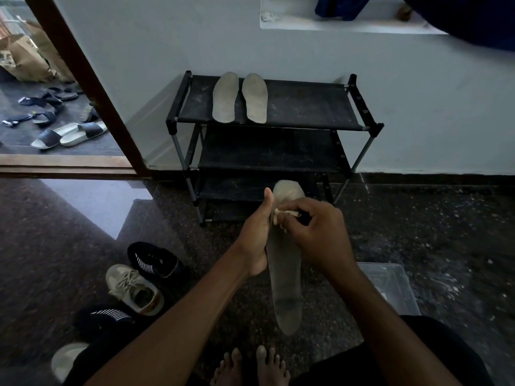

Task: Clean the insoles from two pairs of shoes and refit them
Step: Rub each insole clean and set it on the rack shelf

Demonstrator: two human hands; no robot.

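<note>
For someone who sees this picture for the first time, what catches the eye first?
In the centre, the left hand holds a long grey insole while the right hand presses a small pale cloth to it. Behind, two more insoles lie side by side on top of the black shoe rack.

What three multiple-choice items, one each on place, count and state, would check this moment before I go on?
1. Where do the two loose insoles lie on the shoe rack? A top shelf B middle shelf C lowest shelf
2. How many insoles show? A two B three C four
3. What does the right hand do? A hangs empty B pinches a pale cloth against the held insole C lies flat on the rack
Key: 1 A, both lie side by side on the top shelf; 2 B, two on the rack plus one gripped by the left hand; 3 B, it grips the cloth on the insole.
</note>
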